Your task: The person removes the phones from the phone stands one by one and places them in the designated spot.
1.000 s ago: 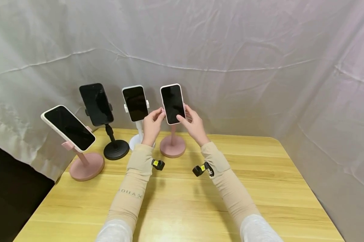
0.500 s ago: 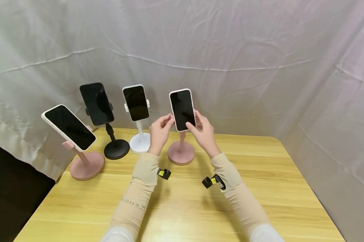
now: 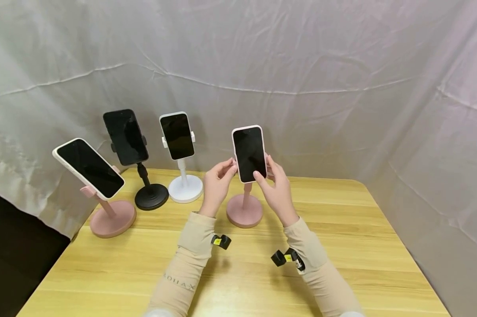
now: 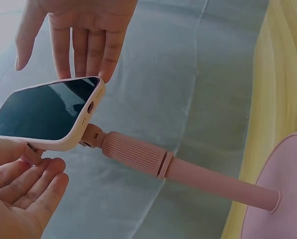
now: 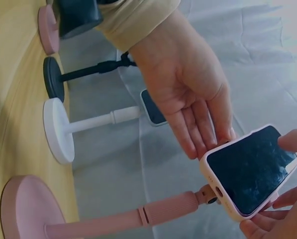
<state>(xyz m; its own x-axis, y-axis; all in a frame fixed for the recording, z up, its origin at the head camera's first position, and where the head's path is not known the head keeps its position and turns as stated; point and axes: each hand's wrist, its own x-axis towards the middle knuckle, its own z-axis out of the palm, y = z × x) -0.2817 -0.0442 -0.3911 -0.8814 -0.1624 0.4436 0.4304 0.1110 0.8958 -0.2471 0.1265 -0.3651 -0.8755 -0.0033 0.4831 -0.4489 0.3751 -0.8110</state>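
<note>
A phone (image 3: 249,153) in a pale pink case sits in the clamp of a pink phone stand (image 3: 244,211), screen facing me. My left hand (image 3: 215,187) is at the phone's left edge. In the left wrist view, its thumb and forefinger pinch a small pink clamp tab (image 4: 34,155); its other fingers extend beneath. My right hand (image 3: 278,187) is at the right edge, thumb over the lower screen and fingers behind. In the right wrist view the right thumb (image 5: 293,141) lies by the screen's edge. The phone hides most of the clamp.
At the left stand a pink stand (image 3: 112,219) with a white-cased phone (image 3: 89,168), a black stand (image 3: 151,197) with a black phone (image 3: 125,136), and a white stand (image 3: 185,188) with a phone (image 3: 177,135). A grey curtain (image 3: 321,110) hangs behind the wooden table (image 3: 341,229).
Both hands and the pink stand with its phone have moved right and nearer to me, away from the white stand. The other stands have stayed put.
</note>
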